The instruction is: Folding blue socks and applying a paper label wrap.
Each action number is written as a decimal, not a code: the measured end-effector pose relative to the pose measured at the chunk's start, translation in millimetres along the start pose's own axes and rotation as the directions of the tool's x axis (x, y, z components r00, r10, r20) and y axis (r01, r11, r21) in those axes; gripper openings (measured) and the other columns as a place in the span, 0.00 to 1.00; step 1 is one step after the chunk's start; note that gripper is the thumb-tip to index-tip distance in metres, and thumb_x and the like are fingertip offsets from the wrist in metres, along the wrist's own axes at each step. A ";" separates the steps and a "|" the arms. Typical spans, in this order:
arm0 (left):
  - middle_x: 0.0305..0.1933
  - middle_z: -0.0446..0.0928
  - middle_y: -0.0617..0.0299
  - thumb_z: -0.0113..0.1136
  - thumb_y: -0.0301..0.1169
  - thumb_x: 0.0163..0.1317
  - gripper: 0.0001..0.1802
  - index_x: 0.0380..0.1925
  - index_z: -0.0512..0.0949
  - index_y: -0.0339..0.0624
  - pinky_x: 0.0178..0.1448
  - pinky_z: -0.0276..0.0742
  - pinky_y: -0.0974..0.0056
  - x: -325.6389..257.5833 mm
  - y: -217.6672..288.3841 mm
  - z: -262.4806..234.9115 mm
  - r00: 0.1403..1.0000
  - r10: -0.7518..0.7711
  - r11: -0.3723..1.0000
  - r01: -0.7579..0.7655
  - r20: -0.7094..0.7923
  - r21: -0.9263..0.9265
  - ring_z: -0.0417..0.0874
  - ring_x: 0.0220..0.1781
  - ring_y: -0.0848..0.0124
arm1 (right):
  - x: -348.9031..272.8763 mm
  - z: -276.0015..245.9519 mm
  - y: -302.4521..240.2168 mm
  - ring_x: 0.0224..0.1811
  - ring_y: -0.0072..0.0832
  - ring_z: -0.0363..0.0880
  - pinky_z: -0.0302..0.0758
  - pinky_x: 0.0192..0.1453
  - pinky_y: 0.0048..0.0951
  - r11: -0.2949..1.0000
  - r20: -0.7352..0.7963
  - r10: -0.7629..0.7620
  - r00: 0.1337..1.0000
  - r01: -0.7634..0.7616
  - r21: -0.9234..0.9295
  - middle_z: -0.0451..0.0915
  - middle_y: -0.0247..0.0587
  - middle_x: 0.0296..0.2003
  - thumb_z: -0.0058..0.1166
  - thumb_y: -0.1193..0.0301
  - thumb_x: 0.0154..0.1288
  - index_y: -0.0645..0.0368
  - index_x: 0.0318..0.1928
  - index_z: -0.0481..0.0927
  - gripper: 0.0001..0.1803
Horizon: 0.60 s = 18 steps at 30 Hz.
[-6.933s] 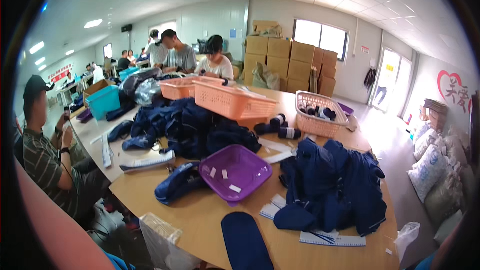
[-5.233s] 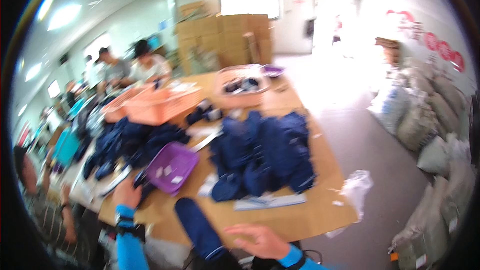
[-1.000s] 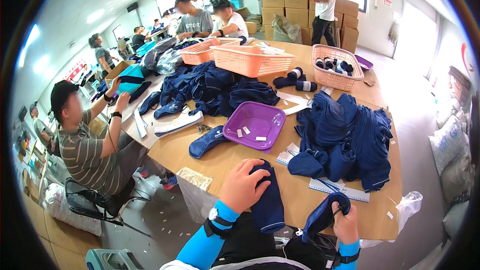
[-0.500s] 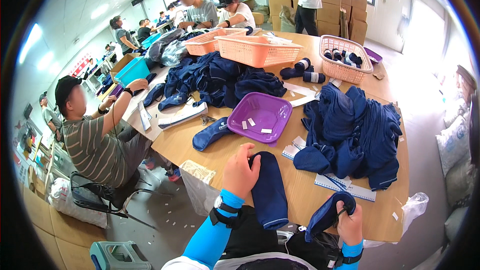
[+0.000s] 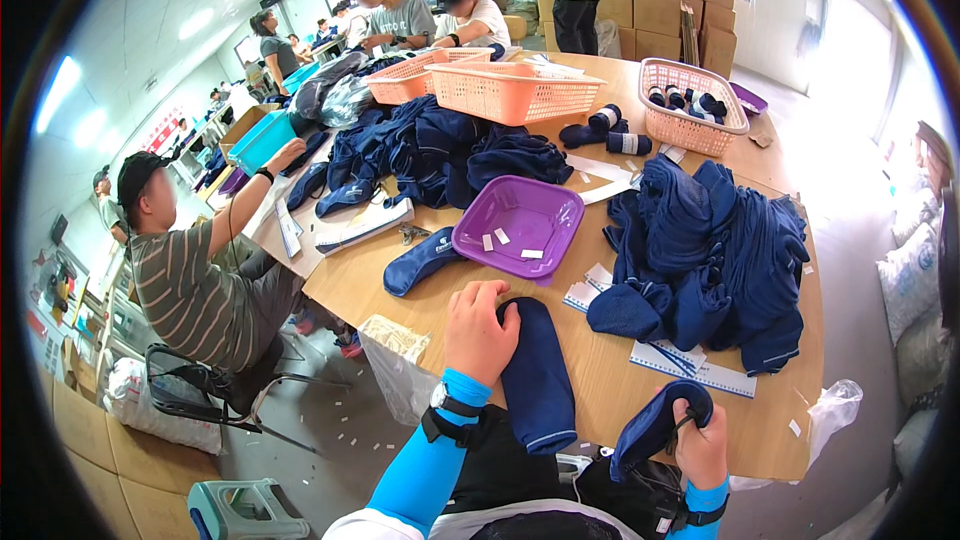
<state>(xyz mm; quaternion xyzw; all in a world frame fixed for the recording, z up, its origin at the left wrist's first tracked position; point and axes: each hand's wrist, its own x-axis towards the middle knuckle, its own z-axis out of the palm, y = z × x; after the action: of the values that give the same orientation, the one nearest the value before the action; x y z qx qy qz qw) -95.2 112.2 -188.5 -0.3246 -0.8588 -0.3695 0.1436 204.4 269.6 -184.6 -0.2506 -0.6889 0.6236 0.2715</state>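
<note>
My left hand is closed at the upper end of a long, flat navy cloth piece with a rounded top and a pale stitched line near its lower end. It hangs over the table's near edge; my fingertips are partly hidden. To the right, my right hand grips a second navy cloth piece, curled over, with a black cord or strap at the fingers. Beyond my left hand lie a navy pouch-like piece with a small white print and a purple basin holding small white slips.
A navy cloth heap lies right, over blue-edged white card strips. Behind are another navy pile, peach baskets and a basket of banded rolls. A seated co-worker is left; a plastic bag hangs nearby.
My hands and the two cloth pieces stay nearly still. The co-worker at the left has stretched an arm toward the table. At the back, the standing person has shifted left in the picture.
</note>
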 end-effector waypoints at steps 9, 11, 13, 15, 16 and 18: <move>0.48 0.84 0.52 0.72 0.31 0.61 0.10 0.40 0.84 0.39 0.64 0.74 0.49 1.6 -6.7 -6.2 0.992 0.112 0.992 -0.115 0.051 0.047 0.81 0.51 0.50 | 0.5 1.2 4.7 0.42 0.18 0.79 0.78 0.49 0.26 1.000 -0.036 0.023 0.999 -0.023 0.008 0.88 0.34 0.39 0.58 0.73 0.82 0.71 0.50 0.87 0.11; 0.46 0.84 0.51 0.73 0.31 0.62 0.11 0.41 0.83 0.39 0.61 0.76 0.50 4.5 -7.1 -10.7 0.988 0.117 0.993 -0.120 0.100 0.019 0.83 0.47 0.50 | 0.4 -0.5 5.2 0.41 0.18 0.78 0.78 0.48 0.26 1.000 -0.039 0.005 0.999 -0.004 0.012 0.88 0.33 0.38 0.58 0.72 0.82 0.70 0.50 0.87 0.11; 0.41 0.84 0.57 0.72 0.29 0.66 0.10 0.42 0.81 0.38 0.50 0.80 0.57 7.4 11.8 -29.0 0.945 -0.129 0.935 0.217 0.301 -0.280 0.85 0.40 0.60 | -0.5 3.1 0.6 0.41 0.19 0.78 0.77 0.47 0.26 1.000 -0.046 -0.013 0.999 0.014 0.026 0.87 0.33 0.37 0.58 0.72 0.82 0.71 0.50 0.87 0.11; 0.41 0.82 0.62 0.70 0.27 0.69 0.10 0.45 0.80 0.39 0.48 0.78 0.64 12.7 20.0 -42.7 0.958 -0.083 0.903 0.188 0.273 -0.386 0.83 0.41 0.70 | -0.1 6.7 -4.1 0.41 0.19 0.77 0.77 0.47 0.27 0.999 -0.052 -0.020 0.998 0.021 0.028 0.87 0.33 0.37 0.58 0.72 0.82 0.71 0.50 0.86 0.11; 0.40 0.80 0.66 0.69 0.25 0.71 0.11 0.49 0.78 0.40 0.45 0.77 0.71 15.5 24.1 -53.8 0.969 -0.048 0.862 0.162 0.241 -0.480 0.81 0.41 0.79 | 0.0 8.6 -5.9 0.41 0.19 0.77 0.77 0.47 0.27 0.999 -0.051 -0.022 0.998 0.024 0.035 0.87 0.33 0.37 0.58 0.72 0.82 0.71 0.50 0.86 0.11; 0.42 0.79 0.67 0.68 0.23 0.72 0.12 0.51 0.77 0.39 0.46 0.77 0.71 27.3 34.9 -83.0 0.988 0.033 0.858 0.049 0.150 -0.511 0.80 0.42 0.80 | 0.6 7.0 2.1 0.40 0.19 0.77 0.77 0.47 0.27 1.000 -0.048 -0.024 0.999 0.025 0.018 0.87 0.33 0.36 0.58 0.72 0.82 0.71 0.49 0.86 0.11</move>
<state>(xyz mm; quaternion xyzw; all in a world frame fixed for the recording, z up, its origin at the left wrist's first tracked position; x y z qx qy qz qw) -91.9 82.2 -99.4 -0.3751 -0.7390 -0.5594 -0.0162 199.1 265.1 -187.1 -0.2542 -0.6793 0.6205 0.2980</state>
